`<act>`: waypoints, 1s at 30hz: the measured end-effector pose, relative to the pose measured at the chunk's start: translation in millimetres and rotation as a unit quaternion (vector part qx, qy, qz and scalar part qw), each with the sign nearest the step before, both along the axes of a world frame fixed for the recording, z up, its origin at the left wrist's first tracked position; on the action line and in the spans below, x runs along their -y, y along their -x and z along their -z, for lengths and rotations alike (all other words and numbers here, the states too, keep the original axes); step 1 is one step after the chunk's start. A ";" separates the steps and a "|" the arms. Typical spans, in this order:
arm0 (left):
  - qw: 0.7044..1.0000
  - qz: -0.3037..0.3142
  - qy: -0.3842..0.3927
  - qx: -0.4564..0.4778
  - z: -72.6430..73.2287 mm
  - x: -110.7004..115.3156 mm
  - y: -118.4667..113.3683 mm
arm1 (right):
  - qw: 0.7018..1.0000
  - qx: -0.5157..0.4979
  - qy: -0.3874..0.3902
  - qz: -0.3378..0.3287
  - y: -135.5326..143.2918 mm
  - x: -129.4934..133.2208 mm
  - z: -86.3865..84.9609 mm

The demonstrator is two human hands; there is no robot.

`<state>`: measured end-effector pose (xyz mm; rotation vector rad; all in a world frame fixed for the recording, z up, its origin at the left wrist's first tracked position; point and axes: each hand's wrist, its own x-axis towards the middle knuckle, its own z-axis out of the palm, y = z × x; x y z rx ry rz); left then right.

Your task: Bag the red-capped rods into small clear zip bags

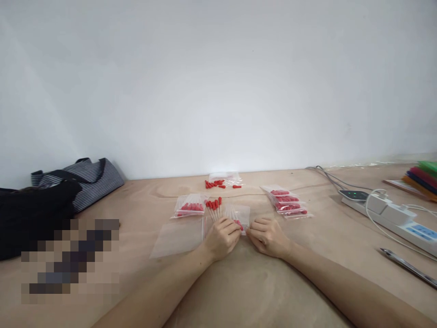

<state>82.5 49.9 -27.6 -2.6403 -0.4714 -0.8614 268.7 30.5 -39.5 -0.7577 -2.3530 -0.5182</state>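
Between my hands lies a small clear zip bag (243, 213) with red-capped pieces inside, its near edge towards me. My left hand (223, 239) is closed, fingertips pinching the bag's near edge at the left. My right hand (268, 237) is closed too, its fingers curled at the bag's near right corner. Just beyond my left hand, several thin droppers with red bulbs (214, 205) fan out, bulbs pointing away; their lower ends are hidden by that hand. An unfilled flat zip bag (179, 237) lies left of my left hand.
Filled bags of red bulbs stand stacked at right (288, 200) and left (191, 206). Loose red bulbs (213, 184) lie by a clear bag (227, 176) near the wall. A power strip (409, 225), pen (406, 264), coloured stack (423, 180), striped bag (97, 182) and black cloth (34, 218) flank the table.
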 end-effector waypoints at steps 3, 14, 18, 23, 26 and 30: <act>1.000 0.003 -0.013 0.001 -1.9 0.8 2.2 | 1.000 -0.005 0.002 -0.001 -0.3 1.1 -1.3; 0.997 -0.018 -0.077 -0.003 -10.4 -0.9 20.0 | 1.000 -0.020 0.014 0.020 -11.3 -1.0 -2.1; 0.995 -0.020 -0.097 -0.004 -9.2 -3.1 26.4 | 1.000 -0.015 0.012 0.021 -14.0 -1.7 -2.3; 0.994 -0.020 -0.105 0.001 -8.0 -1.8 28.3 | 0.999 -0.020 0.017 0.021 -16.5 -0.9 -3.4; 0.994 -0.026 -0.104 0.013 -7.4 -2.1 28.0 | 0.999 -0.026 0.018 0.022 -18.6 -0.9 -4.0; 0.994 -0.045 -0.099 0.027 -6.3 -4.7 27.6 | 0.999 -0.023 0.018 0.023 -20.9 -1.6 -3.1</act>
